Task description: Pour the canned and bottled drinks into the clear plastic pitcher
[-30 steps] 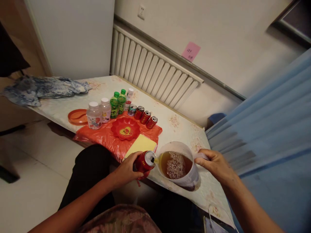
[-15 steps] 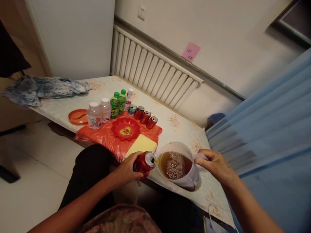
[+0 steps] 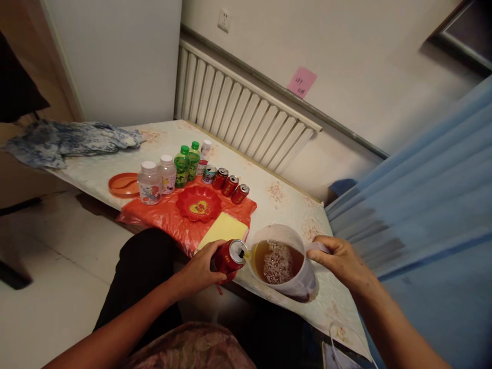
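Note:
My left hand point(image 3: 203, 265) is wrapped round a red drink can point(image 3: 226, 260), tipped to the right so its opened top faces the jug. A yellowish stream runs from the can's mouth over the rim of a translucent plastic jug point(image 3: 308, 277). Brown liquid point(image 3: 279, 261) with bubbles on its surface fills part of the jug. On the jug's far right side, the fingers of my right hand point(image 3: 338, 259) close round the handle point(image 3: 319, 248). Just behind the can lies a yellow notepad point(image 3: 223, 230), partly covered by my left hand.
Red cans point(image 3: 240, 193), green bottles point(image 3: 182, 166) and white-capped clear jars point(image 3: 149, 183) stand in a row on the table point(image 3: 274, 192). A red scalloped dish point(image 3: 184, 205) lies on a red plastic bag point(image 3: 148, 218). An orange tray point(image 3: 122, 185) sits left. A blue curtain point(image 3: 434, 205) hangs right.

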`<action>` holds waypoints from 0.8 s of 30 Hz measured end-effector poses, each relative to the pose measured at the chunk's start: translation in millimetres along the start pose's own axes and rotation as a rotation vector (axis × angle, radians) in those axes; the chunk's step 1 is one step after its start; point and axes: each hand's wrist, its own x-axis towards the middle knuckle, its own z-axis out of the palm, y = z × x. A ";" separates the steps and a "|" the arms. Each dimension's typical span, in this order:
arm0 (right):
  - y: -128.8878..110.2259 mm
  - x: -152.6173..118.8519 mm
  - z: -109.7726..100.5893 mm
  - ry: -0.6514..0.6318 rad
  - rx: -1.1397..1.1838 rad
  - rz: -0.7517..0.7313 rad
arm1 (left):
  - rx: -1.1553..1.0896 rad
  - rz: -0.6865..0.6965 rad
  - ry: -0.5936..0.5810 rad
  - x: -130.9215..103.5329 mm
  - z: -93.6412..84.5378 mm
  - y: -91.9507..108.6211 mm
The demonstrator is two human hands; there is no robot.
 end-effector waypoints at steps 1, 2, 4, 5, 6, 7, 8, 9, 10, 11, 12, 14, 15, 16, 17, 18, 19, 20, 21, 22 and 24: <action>0.2 -0.1 0.0 -0.001 -0.001 -0.001 | 0.003 -0.001 -0.003 -0.1 0.0 0.1; 0.3 -0.1 -0.1 -0.001 -0.003 -0.003 | 0.004 -0.003 -0.006 -0.1 0.1 0.3; 0.2 -0.1 -0.1 -0.001 -0.006 -0.005 | 0.004 -0.006 -0.011 -0.1 0.2 0.5; 0.0 0.1 0.0 -0.001 -0.005 -0.005 | 0.004 -0.008 -0.011 0.0 0.3 0.5; -0.3 0.4 0.2 -0.003 -0.003 -0.004 | 0.005 -0.009 -0.011 0.0 0.4 0.5; -0.7 0.7 0.4 -0.005 0.000 -0.003 | 0.005 -0.009 -0.012 0.1 0.5 0.5; -0.9 1.0 0.6 -0.008 0.003 -0.002 | 0.005 -0.008 -0.012 0.0 0.5 0.5; -1.1 1.3 0.8 -0.007 0.004 -0.002 | 0.004 -0.007 -0.011 -0.1 0.4 0.5; -1.1 1.6 1.0 -0.004 0.004 -0.004 | 0.004 -0.005 -0.009 -0.2 0.3 0.5; -1.0 1.8 1.1 -0.001 0.003 -0.007 | 0.005 -0.003 -0.007 -0.4 0.2 0.5; -0.8 1.9 1.3 0.003 0.004 -0.011 | 0.006 -0.004 -0.003 -0.6 0.1 0.6; -0.3 2.0 1.6 0.004 0.007 -0.015 | 0.007 -0.006 0.000 -0.9 -0.2 0.7; 0.0 2.1 1.8 0.004 0.011 -0.016 | 0.005 -0.006 -0.001 -1.0 -0.3 0.8; 0.2 2.2 2.2 0.003 0.014 -0.016 | 0.001 -0.005 -0.001 -1.0 -0.3 0.9; 0.3 2.4 2.6 0.003 0.017 -0.017 | -0.003 -0.004 0.002 -1.0 -0.4 1.0; 0.2 2.6 3.1 0.002 0.021 -0.016 | -0.004 -0.003 0.006 -1.0 -0.4 1.0; 0.0 2.8 3.6 0.000 0.024 -0.016 | -0.004 -0.004 0.010 -1.0 -0.5 1.0; -0.4 3.1 4.0 -0.002 0.027 -0.016 | -0.002 -0.006 0.012 -1.1 -0.6 0.8; -1.0 3.3 4.4 -0.005 0.027 -0.016 | -0.001 -0.006 0.012 -1.1 -0.6 0.5; -1.7 3.6 4.8 -0.007 0.025 -0.017 | 0.000 -0.004 0.009 -1.2 -0.6 -0.1; -3.2 4.0 5.1 -0.008 0.018 -0.018 | 0.002 0.003 0.004 -1.4 -0.5 -2.0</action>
